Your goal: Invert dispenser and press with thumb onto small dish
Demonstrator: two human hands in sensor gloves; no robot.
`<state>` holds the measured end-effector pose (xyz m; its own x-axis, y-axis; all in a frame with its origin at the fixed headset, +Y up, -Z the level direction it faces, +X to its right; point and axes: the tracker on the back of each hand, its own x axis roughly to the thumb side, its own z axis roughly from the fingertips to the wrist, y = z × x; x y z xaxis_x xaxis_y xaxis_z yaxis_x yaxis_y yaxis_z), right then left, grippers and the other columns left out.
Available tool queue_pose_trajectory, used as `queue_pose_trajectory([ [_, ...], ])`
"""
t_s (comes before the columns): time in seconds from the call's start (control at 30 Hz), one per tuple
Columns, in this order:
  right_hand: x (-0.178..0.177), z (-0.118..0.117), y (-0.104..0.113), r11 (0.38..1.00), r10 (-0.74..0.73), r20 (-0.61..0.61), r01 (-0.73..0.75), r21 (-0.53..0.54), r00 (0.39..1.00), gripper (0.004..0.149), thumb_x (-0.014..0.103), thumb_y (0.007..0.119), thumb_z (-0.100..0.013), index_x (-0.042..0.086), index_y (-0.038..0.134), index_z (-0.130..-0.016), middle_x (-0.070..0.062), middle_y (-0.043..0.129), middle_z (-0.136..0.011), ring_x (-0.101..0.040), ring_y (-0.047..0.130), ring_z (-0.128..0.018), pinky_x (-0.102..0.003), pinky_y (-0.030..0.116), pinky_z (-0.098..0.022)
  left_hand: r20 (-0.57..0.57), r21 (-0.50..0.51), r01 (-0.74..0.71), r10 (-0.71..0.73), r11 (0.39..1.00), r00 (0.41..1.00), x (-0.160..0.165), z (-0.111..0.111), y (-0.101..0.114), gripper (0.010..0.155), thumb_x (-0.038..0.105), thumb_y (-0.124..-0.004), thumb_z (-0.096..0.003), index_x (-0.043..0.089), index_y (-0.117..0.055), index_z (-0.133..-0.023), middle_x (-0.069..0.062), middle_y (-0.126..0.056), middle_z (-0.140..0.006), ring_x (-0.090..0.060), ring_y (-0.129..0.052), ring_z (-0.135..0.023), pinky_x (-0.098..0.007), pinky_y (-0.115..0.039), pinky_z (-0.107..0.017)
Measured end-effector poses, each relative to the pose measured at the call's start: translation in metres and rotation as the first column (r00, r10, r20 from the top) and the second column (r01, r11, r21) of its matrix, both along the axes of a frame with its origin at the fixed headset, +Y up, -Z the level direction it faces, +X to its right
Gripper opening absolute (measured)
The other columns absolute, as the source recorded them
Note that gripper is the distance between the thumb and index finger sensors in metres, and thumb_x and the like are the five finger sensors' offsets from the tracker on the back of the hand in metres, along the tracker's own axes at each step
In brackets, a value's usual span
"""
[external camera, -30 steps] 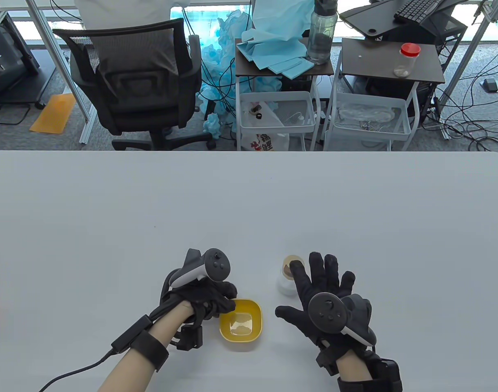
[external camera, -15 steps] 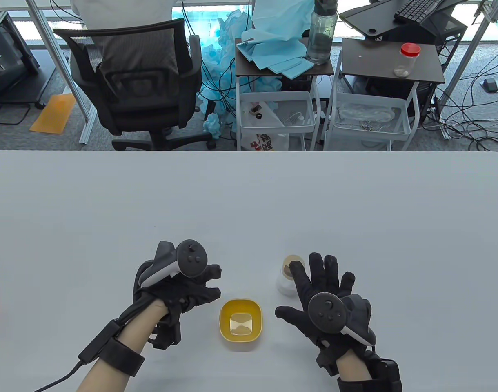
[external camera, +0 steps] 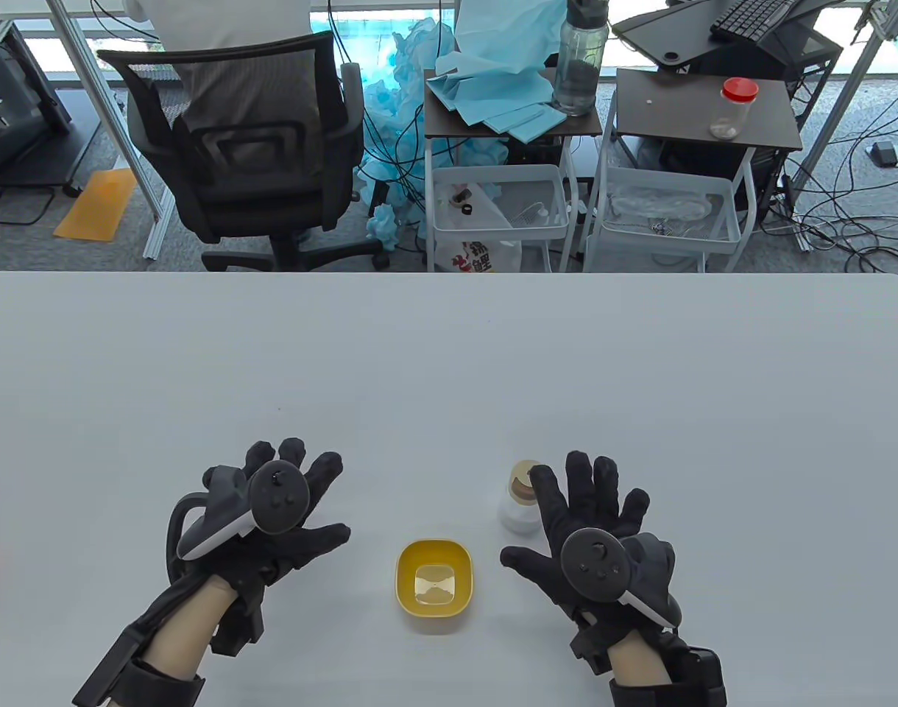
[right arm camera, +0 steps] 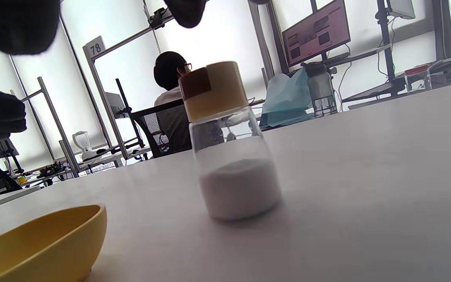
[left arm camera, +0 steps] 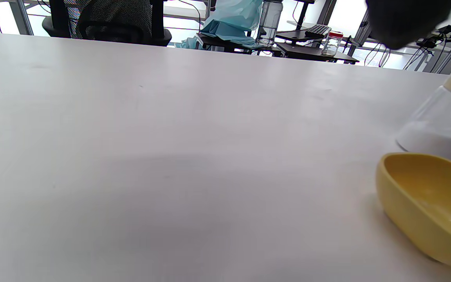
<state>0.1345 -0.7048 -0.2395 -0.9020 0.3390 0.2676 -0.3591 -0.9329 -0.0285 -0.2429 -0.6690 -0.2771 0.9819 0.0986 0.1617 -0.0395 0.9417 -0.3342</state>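
Note:
A small clear dispenser (external camera: 518, 501) with a tan cap and white powder stands upright on the white table (external camera: 449, 353); it also shows in the right wrist view (right arm camera: 229, 145) and at the left wrist view's right edge (left arm camera: 441, 129). A small yellow dish (external camera: 434, 585) sits in front of it, to its left, seen too in the wrist views (left arm camera: 429, 203) (right arm camera: 41, 246). My right hand (external camera: 567, 515) hovers spread open just right of the dispenser, holding nothing. My left hand (external camera: 302, 501) is spread open well left of the dish, holding nothing.
Beyond the table's far edge stand a black office chair (external camera: 250, 147), a side table with blue cloths (external camera: 493, 88) and a water bottle (external camera: 580, 59), and another with a red-lidded jar (external camera: 734, 107). Cables lie on the floor at the right.
My left hand let go of the dish's rim, moved left and away from it, and spread its fingers open. My right hand, the dish and the dispenser stayed almost still.

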Motion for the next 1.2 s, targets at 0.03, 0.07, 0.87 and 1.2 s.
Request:
queue_pose_trajectory([
  [0.03, 0.000, 0.000, 0.000, 1.000, 0.001, 0.003, -0.001, 0.001, 1.000, 0.099, 0.075, 0.064, -0.046, 0.017, 0.028, -0.118, -0.026, 0.010, -0.118, -0.058, 0.003, -0.103, -0.088, 0.017, -0.061, -0.004, -0.003, -0.001, 0.001, 1.000, 1.000, -0.002, 0.001, -0.003, 0.083, 0.080, -0.067, -0.0498, 0.051, -0.018, -0.110, -0.001, -0.012, -0.126, -0.047, -0.012, -0.119, -0.083, -0.022, -0.070],
  [0.07, 0.001, 0.000, 0.000, 1.000, 0.001, 0.007, -0.001, 0.003, 1.000, 0.099, 0.075, 0.064, -0.046, 0.017, 0.028, -0.118, -0.026, 0.010, -0.118, -0.058, 0.003, -0.103, -0.088, 0.017, -0.061, -0.016, 0.001, 0.000, 0.000, 1.000, 1.000, -0.005, 0.003, -0.009, 0.083, 0.080, -0.067, -0.0499, 0.050, -0.018, -0.110, -0.001, -0.010, -0.126, -0.047, -0.012, -0.119, -0.084, -0.021, -0.070],
  [0.87, -0.009, 0.001, 0.002, 0.996, 0.085, 0.046, -0.087, 0.030, 0.995, 0.101, 0.075, 0.064, -0.045, 0.018, 0.026, -0.118, -0.026, 0.007, -0.118, -0.058, 0.003, -0.103, -0.088, 0.016, -0.061, 0.002, 0.011, 0.056, -0.056, 0.998, 0.998, -0.009, 0.003, -0.069, 0.083, 0.080, -0.066, -0.0503, 0.050, -0.016, -0.110, -0.001, -0.009, -0.126, -0.047, -0.009, -0.118, -0.084, -0.020, -0.069],
  [1.2, 0.011, -0.013, 0.006, 1.000, -0.005, 0.119, 0.008, -0.030, 0.993, 0.110, 0.077, 0.070, -0.041, 0.015, 0.020, -0.117, -0.027, 0.006, -0.118, -0.059, 0.003, -0.103, -0.088, 0.016, -0.061, -0.004, 0.019, 0.025, -0.025, 1.000, 1.000, -0.012, 0.004, -0.064, 0.083, 0.079, -0.066, -0.0504, 0.050, -0.016, -0.110, -0.001, -0.009, -0.126, -0.047, -0.009, -0.118, -0.084, -0.020, -0.069],
])
